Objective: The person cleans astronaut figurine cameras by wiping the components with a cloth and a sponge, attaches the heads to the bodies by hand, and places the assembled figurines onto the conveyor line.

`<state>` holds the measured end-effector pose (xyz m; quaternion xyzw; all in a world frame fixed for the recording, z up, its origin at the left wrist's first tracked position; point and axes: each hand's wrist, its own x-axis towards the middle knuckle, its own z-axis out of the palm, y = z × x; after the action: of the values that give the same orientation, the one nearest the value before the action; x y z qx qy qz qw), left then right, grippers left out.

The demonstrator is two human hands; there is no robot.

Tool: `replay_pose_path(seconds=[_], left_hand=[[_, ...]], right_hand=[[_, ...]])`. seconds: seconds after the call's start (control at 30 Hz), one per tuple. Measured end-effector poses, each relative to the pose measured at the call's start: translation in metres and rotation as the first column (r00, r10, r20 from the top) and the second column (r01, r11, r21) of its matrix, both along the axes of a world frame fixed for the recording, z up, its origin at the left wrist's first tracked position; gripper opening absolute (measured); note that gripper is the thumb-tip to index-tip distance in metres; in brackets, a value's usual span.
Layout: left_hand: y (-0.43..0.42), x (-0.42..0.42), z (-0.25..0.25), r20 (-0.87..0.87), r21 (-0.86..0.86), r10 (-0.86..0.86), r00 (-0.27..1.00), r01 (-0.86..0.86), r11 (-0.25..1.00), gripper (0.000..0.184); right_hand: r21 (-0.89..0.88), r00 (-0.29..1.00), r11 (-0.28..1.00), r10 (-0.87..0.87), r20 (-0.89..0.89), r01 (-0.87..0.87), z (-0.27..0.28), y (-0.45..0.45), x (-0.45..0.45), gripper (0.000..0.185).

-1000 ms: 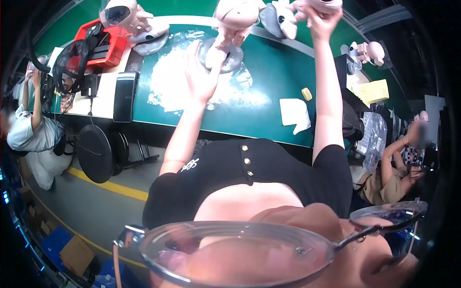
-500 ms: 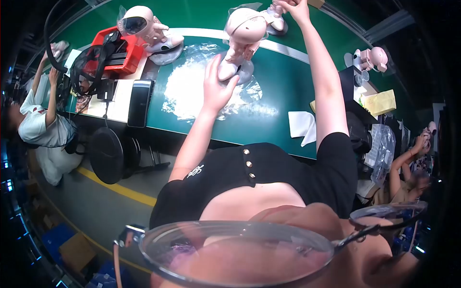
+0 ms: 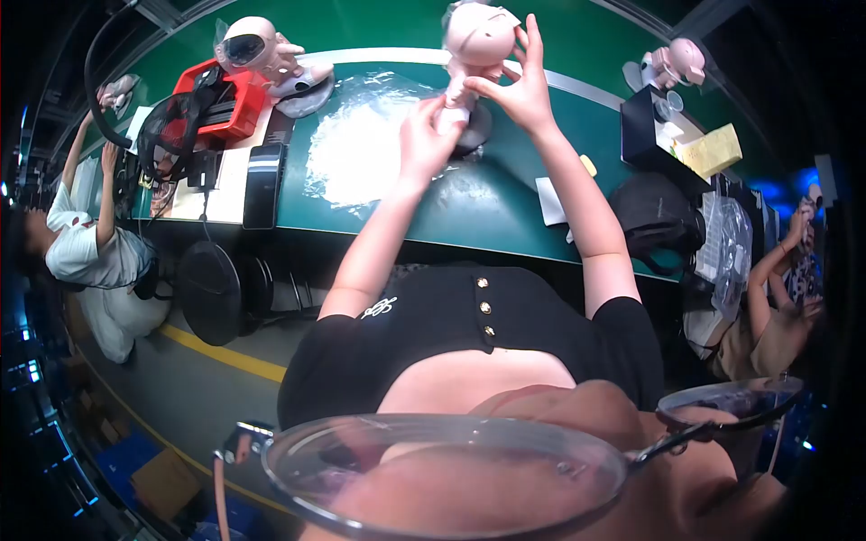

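A pale pink astronaut figure (image 3: 481, 38) stands at the far middle of the green table (image 3: 505, 216), its head and back turned toward me. My left hand (image 3: 428, 149) is closed around its lower legs, near the foot. With thumb and fingers, my right hand (image 3: 521, 97) grips the figure's right side below the head. The base under its feet is partly hidden by my left hand. Beside that hand, crinkled clear plastic wrap (image 3: 356, 158) lies on the table, glaring in the light.
To the left are another astronaut figure (image 3: 253, 41), a red bin (image 3: 242, 113) of black items and a black phone-like slab (image 3: 264, 185). At right sit a white cloth (image 3: 550, 200), a black bag (image 3: 657, 212), a dark box (image 3: 639, 126) and a further figure (image 3: 681, 61). Co-workers flank both sides.
My right hand has come back from a figure at the far edge to the near figure's body. The near figure has shifted slightly right and away, with my left hand on its legs.
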<state>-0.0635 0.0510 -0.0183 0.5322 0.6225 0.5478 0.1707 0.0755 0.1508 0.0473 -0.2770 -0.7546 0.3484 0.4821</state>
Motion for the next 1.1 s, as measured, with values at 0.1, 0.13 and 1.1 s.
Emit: replay_pose_path(seconds=[0.1, 0.13, 1.1], left_hand=[[-0.017, 0.036, -0.003, -0.044, 0.036, -0.04, 0.998, 0.041, 0.998, 0.047], [-0.029, 0.047, 0.003, 0.007, -0.004, -0.091, 0.996, 0.091, 0.996, 0.047], [-0.076, -0.059, 0.011, -0.173, 0.122, 0.267, 0.948, -0.248, 0.961, 0.071]], right_hand=[[0.113, 0.99, 0.984, -0.138, -0.018, 0.139, 0.008, -0.022, 0.018, 0.112], [0.114, 0.988, 0.981, -0.151, -0.033, 0.154, 0.007, -0.028, 0.027, 0.109], [0.065, 0.991, 0.989, -0.133, 0.036, 0.13, 0.016, -0.088, 0.07, 0.1]])
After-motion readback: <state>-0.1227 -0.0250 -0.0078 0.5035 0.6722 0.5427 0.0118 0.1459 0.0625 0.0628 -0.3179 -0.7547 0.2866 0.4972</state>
